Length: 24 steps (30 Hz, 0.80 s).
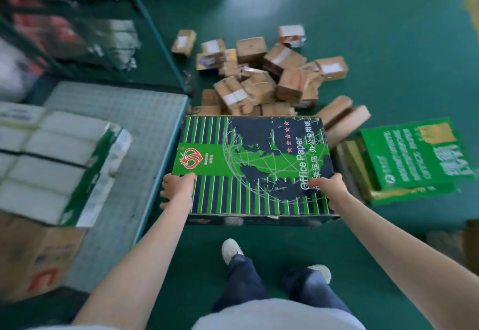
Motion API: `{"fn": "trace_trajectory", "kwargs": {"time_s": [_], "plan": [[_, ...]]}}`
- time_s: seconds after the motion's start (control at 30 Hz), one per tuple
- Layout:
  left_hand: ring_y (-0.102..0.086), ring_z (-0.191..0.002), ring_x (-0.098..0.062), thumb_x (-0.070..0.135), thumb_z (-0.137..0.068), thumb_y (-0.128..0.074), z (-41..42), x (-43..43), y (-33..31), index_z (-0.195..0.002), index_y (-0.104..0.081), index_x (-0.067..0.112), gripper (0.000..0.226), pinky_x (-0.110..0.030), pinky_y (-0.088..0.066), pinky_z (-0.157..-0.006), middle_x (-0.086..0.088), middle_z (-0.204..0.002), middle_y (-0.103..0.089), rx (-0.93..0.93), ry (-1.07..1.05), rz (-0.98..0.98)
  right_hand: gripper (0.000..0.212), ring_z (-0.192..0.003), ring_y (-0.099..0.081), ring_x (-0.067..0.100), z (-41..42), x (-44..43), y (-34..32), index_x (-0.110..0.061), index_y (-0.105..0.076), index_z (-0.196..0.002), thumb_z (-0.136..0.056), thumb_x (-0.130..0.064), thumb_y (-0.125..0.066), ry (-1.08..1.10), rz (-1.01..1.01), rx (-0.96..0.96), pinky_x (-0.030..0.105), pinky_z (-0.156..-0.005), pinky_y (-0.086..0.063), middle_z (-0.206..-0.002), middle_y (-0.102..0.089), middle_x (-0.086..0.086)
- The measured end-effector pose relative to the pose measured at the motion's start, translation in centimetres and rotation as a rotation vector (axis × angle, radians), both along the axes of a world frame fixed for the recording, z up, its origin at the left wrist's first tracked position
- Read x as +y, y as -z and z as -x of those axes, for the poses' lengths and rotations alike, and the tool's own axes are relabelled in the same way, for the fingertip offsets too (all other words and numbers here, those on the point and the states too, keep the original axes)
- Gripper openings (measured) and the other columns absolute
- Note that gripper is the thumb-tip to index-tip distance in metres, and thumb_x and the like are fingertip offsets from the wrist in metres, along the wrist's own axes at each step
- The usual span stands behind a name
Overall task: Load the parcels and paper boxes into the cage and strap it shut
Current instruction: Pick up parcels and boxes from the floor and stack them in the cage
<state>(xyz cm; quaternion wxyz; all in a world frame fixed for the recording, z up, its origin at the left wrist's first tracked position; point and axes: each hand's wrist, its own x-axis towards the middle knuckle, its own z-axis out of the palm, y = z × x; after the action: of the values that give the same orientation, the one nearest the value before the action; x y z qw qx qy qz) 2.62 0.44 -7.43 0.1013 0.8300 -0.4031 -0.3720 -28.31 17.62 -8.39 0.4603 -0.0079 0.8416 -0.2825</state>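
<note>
The left hand (177,189) and right hand (329,187) grip a green cardboard paper box (254,164); it probably needs swinging left into the teal mesh cage (116,107).

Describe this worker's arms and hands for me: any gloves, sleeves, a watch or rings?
No gloves on the left hand or the right hand, and no watch, bracelet or ring shows. The left arm and right arm are bare down to the picture's edge, so no sleeve is in view; only a pale grey top shows between them.
</note>
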Motion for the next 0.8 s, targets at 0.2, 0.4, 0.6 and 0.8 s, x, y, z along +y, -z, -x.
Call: {"fn": "trace_trajectory", "kwargs": {"time_s": [0.2, 0.4, 0.6, 0.8], "plan": [[-0.032, -0.135, -0.035, 0.021, -0.084, -0.066, -14.5, -5.2, -0.8, -0.138, -0.036, 0.006, 0.064, -0.059, -0.020, -0.113, -0.013, -0.145, -0.041, -0.012, -0.219, 0.006, 0.095, -0.133, -0.039, 0.042, -11.8, -12.3, 0.1, -0.003, -0.020, -0.149, -0.078, -0.024, -0.079, -0.236, -0.011, 0.028, 0.056, -0.108, -0.037, -0.148, -0.038, 0.021], [-0.046, -0.126, -0.034, 0.022, -0.065, -0.070, -27.6, -9.7, 0.4, -0.134, -0.040, 0.015, 0.075, -0.059, -0.035, -0.106, -0.010, -0.138, -0.048, 0.150, -0.497, 0.152, 0.087, -0.131, -0.041, 0.040, -22.0, -21.6, -0.2, 0.001, -0.020, -0.148, -0.083, -0.015, -0.076, -0.398, 0.047, -0.008, 0.052, -0.107, -0.039, -0.147, -0.038, 0.021], [-0.059, -0.107, -0.029, 0.033, -0.050, -0.067, -36.9, -11.8, 2.7, -0.105, -0.053, 0.023, 0.058, -0.061, -0.038, -0.103, -0.001, -0.112, -0.064, 0.166, -0.674, 0.216, 0.092, -0.138, -0.035, 0.039, -29.3, -28.7, -0.1, -0.001, -0.013, -0.152, -0.084, -0.012, -0.074, -0.509, 0.115, -0.066, 0.050, -0.109, -0.034, -0.153, -0.031, 0.020], [-0.052, -0.117, -0.034, 0.031, -0.052, -0.062, -39.5, -14.5, -0.8, -0.120, -0.051, 0.015, 0.071, -0.060, -0.039, -0.103, -0.008, -0.126, -0.055, 0.052, -0.812, 0.250, 0.092, -0.121, -0.050, 0.039, -34.4, -37.3, -0.3, -0.002, -0.023, -0.148, -0.076, -0.014, -0.079, -0.635, 0.109, -0.109, 0.054, -0.102, -0.045, -0.136, -0.047, 0.018]]}}
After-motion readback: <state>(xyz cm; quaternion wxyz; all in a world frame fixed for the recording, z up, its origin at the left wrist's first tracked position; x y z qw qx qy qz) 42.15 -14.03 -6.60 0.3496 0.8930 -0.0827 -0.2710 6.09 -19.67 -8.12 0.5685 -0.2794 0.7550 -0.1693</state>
